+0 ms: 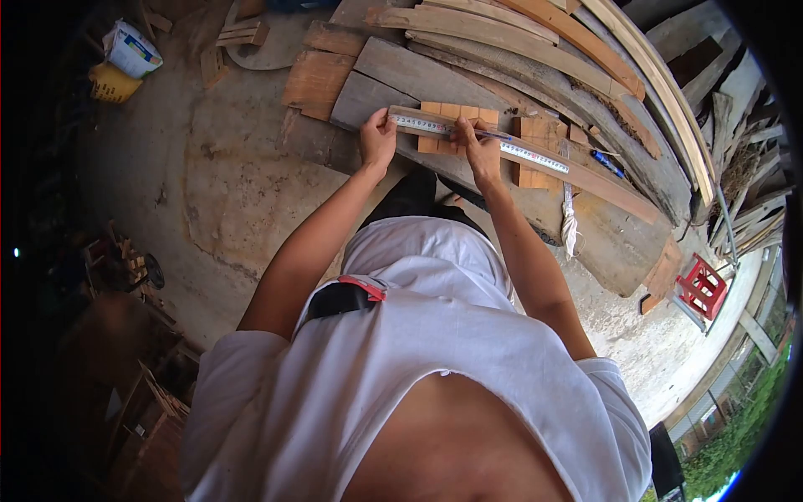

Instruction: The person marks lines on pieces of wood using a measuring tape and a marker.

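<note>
A white measuring strip (535, 156) with black numbers and red marks lies along a long narrow wooden strip (615, 194). At their left end my left hand (379, 142) is closed, its fingers gripping the measuring strip against the wood. My right hand (479, 155) is bent over the middle of the strip, thumb and fingers pinched around a thin dark blue pen (502, 135). That hand covers some of the numbers. Under the wooden strip sit two light wooden blocks (439, 144), (531, 177) on wide grey boards (410, 71).
Long curved planks (519, 58) are stacked beyond the boards. A blue marker-like object (608, 164) and a tool with a white-wrapped handle (570, 226) lie to the right. A red stool (703, 287) stands farther right. A white bucket (132, 48) and yellow basket (113, 83) are at upper left.
</note>
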